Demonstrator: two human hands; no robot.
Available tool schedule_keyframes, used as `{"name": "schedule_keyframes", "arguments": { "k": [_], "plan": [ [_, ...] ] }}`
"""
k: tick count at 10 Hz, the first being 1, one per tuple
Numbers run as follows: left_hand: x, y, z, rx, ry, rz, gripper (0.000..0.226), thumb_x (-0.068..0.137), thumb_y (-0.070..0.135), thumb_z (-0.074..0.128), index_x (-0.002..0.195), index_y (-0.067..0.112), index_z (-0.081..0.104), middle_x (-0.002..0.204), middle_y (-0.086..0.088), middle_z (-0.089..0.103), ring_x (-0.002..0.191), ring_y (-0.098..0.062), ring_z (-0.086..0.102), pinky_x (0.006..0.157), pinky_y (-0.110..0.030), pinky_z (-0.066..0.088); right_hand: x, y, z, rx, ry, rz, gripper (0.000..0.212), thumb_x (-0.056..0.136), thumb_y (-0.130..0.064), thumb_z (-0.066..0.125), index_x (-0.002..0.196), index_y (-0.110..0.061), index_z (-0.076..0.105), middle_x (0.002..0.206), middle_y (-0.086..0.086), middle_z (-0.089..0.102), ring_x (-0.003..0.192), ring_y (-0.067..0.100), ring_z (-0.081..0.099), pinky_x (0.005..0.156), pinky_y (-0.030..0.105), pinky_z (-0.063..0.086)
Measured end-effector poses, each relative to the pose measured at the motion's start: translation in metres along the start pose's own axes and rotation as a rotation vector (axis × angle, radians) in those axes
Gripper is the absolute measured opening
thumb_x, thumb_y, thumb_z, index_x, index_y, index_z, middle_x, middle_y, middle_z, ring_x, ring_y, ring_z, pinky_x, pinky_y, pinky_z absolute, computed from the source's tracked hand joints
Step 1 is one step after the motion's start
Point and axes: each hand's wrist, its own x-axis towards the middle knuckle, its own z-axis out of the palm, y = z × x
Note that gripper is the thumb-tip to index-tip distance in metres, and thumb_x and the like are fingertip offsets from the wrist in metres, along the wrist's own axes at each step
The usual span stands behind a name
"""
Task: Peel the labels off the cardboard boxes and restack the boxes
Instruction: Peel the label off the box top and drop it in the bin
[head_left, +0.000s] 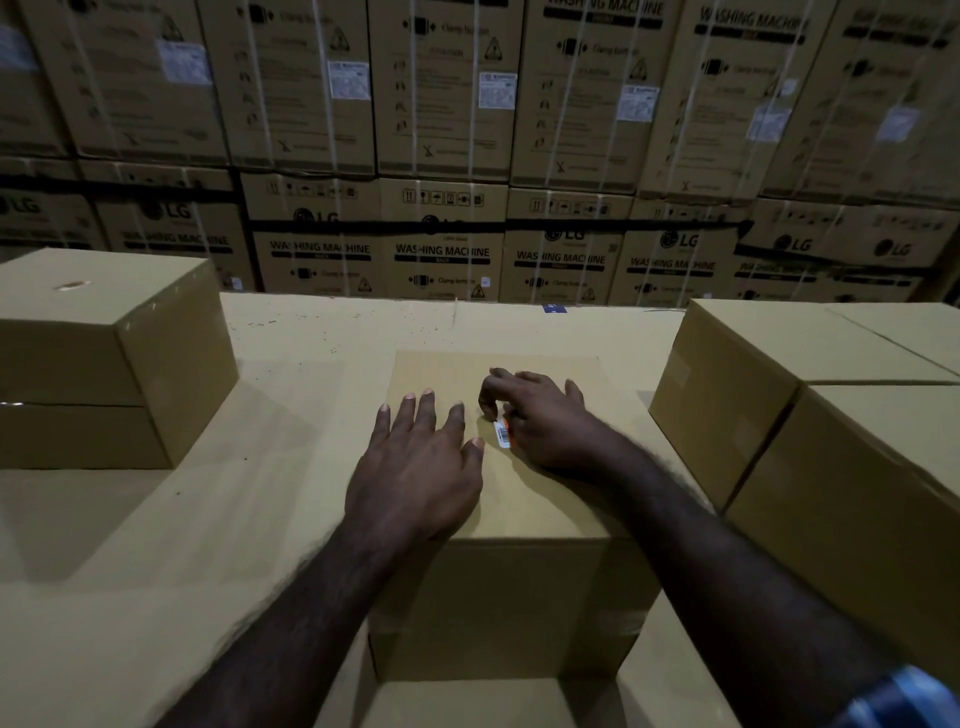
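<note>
— Position of the box under inspection?

— Centre cardboard box (524, 499), set on a broad cardboard surface (208, 519), nearest the camera, top face up, front face in shadow.

— Left hand?

— Left hand (415, 467) laid flat, palm down, on the left part of the box top. Fingers straight and spread, grasping nothing, thumb tip just beside the label.

— Label?

— Small white label (502, 434) with a barcode and an orange edge, near the middle of the box top. Appears partly lifted at its far end, though dim light and blur prevent certainty.

— Right hand?

— Right hand (545, 421) resting on the box top, just right of the label. Index finger and thumb curled in and pinching the label's upper end; remaining fingers loosely bent above the cardboard. Striped blue sleeve (904, 696) visible at the lower right edge.

— Surroundings?

— Two plain boxes stacked at left (104, 358), a pale mark on the top face of the upper one. Group of plain boxes at right (810, 405), packed touching one another, well apart from the centre box. Behind, a wall of large printed cartons (447, 249) marked "WASHING MACHINE", strapped with white bands, several bearing white labels. Small blue tag (554, 308) at the far edge of the surface.
</note>
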Motion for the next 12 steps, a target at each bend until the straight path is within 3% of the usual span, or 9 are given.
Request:
{"name": "schedule_keyframes", "arguments": {
  "k": [2, 3, 4, 5, 6, 7, 8, 10, 12],
  "plan": [
    [0.0, 0.0, 0.0, 0.004, -0.001, 0.001, 0.06, 0.101, 0.05, 0.016, 0.155, 0.025, 0.008, 0.163, -0.008, 0.001, 0.15, -0.024, -0.003, 0.121, -0.045, -0.002, 0.002, 0.002, 0.001, 0.008, 0.013, -0.008, 0.02, 0.094, -0.008, 0.047, 0.1, -0.028, 0.049, 0.145, -0.006, 0.041, 0.141, 0.025, 0.027, 0.112, 0.067, 0.01],
    [0.0, 0.001, -0.001, 0.003, 0.0, -0.001, 0.06, 0.101, 0.05, 0.017, 0.155, 0.025, 0.009, 0.163, -0.008, 0.001, 0.15, -0.025, -0.002, 0.121, -0.045, -0.003, 0.003, 0.008, 0.003, 0.088, 0.058, -0.015, 0.025, 0.093, -0.007, 0.048, 0.095, -0.032, 0.046, 0.103, -0.017, 0.05, 0.113, 0.016, 0.043, 0.109, 0.064, 0.02],
    [0.0, 0.001, -0.001, 0.005, 0.001, -0.005, 0.06, 0.101, 0.05, 0.017, 0.155, 0.025, 0.009, 0.163, -0.008, 0.001, 0.15, -0.025, -0.002, 0.121, -0.045, -0.002, 0.0, 0.011, 0.003, 0.177, 0.114, 0.003, 0.032, 0.093, -0.006, 0.048, 0.106, -0.036, 0.051, 0.121, -0.006, 0.058, 0.118, 0.018, 0.048, 0.108, 0.059, 0.029],
    [0.0, 0.001, -0.001, 0.003, -0.006, -0.003, 0.06, 0.101, 0.05, 0.017, 0.155, 0.025, 0.009, 0.163, -0.008, 0.001, 0.15, -0.025, -0.002, 0.121, -0.046, -0.001, -0.006, 0.011, 0.0, 0.226, 0.168, -0.013, 0.038, 0.093, -0.002, 0.049, 0.12, -0.024, 0.065, 0.145, 0.001, 0.05, 0.136, 0.019, 0.041, 0.114, 0.043, 0.033],
    [0.0, 0.001, -0.001, 0.004, -0.003, -0.005, 0.06, 0.101, 0.05, 0.017, 0.155, 0.025, 0.009, 0.163, -0.008, 0.001, 0.15, -0.025, -0.002, 0.121, -0.046, -0.001, -0.011, 0.011, 0.0, 0.218, 0.19, -0.046, 0.038, 0.091, 0.002, 0.052, 0.115, -0.02, 0.071, 0.148, -0.001, 0.047, 0.143, 0.014, 0.032, 0.114, 0.033, 0.031],
    [-0.001, 0.001, -0.001, 0.007, -0.003, -0.006, 0.06, 0.101, 0.05, 0.017, 0.155, 0.025, 0.009, 0.163, -0.008, 0.001, 0.15, -0.025, -0.002, 0.121, -0.045, -0.002, -0.014, 0.01, 0.001, 0.262, 0.21, -0.047, 0.035, 0.089, 0.004, 0.056, 0.11, -0.017, 0.074, 0.146, -0.001, 0.05, 0.141, 0.014, 0.035, 0.114, 0.035, 0.035],
    [-0.002, 0.001, -0.002, 0.002, -0.004, -0.005, 0.06, 0.101, 0.05, 0.017, 0.155, 0.025, 0.009, 0.163, -0.009, 0.001, 0.15, -0.025, -0.002, 0.121, -0.045, -0.002, -0.015, 0.008, 0.001, 0.303, 0.24, -0.042, 0.03, 0.089, 0.003, 0.058, 0.105, -0.016, 0.075, 0.145, -0.001, 0.05, 0.137, 0.014, 0.041, 0.105, 0.025, 0.04],
    [-0.001, -0.001, 0.0, 0.004, 0.006, 0.0, 0.06, 0.101, 0.05, 0.017, 0.155, 0.024, 0.01, 0.162, -0.009, 0.002, 0.15, -0.024, -0.001, 0.121, -0.045, -0.001, -0.013, 0.007, 0.003, 0.333, 0.26, -0.029, 0.018, 0.086, -0.012, 0.067, 0.099, -0.019, 0.075, 0.143, -0.003, 0.053, 0.131, 0.012, 0.047, 0.101, 0.024, 0.038],
    [0.001, -0.001, 0.001, 0.007, 0.007, 0.004, 0.06, 0.101, 0.05, 0.017, 0.155, 0.024, 0.011, 0.162, -0.009, 0.003, 0.15, -0.025, -0.001, 0.121, -0.044, -0.002, -0.005, 0.006, 0.003, 0.292, 0.207, 0.025, 0.012, 0.089, -0.02, 0.066, 0.099, -0.019, 0.071, 0.14, 0.0, 0.056, 0.129, 0.02, 0.049, 0.107, 0.04, 0.041]
  ]
}}
